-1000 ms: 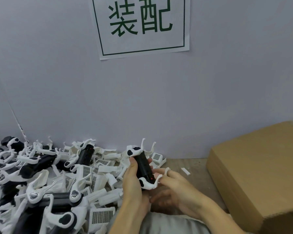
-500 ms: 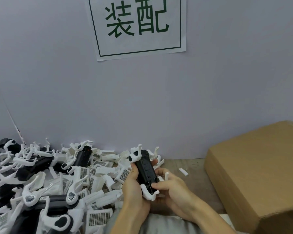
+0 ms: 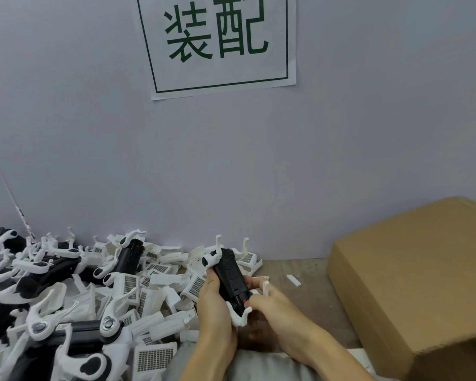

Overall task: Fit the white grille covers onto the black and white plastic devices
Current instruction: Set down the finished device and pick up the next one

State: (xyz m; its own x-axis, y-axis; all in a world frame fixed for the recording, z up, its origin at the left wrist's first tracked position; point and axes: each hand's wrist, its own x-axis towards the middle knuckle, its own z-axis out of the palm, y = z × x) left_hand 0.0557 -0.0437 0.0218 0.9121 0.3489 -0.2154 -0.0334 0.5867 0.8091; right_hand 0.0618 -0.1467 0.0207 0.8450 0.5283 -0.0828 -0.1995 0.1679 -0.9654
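Observation:
I hold one black and white device (image 3: 229, 279) upright over the table's near edge, its white hooked arms pointing up at the top and curling out at the bottom. My left hand (image 3: 214, 306) grips its left side. My right hand (image 3: 270, 306) pinches its lower end, close to a small red spot. A heap of more devices (image 3: 66, 270) and loose white grille covers (image 3: 154, 356) fills the left half of the table. I cannot tell whether a cover sits on the held device.
A big closed cardboard box (image 3: 412, 276) stands at the right. A small white plastic piece (image 3: 293, 280) lies on the wooden table (image 3: 308, 295) between my hands and the box. A grey wall with a printed sign (image 3: 217, 42) rises just behind.
The device has been turned in my hands, its black face and red spot now toward me. My right hand has shifted to its lower end. The view dipped a little.

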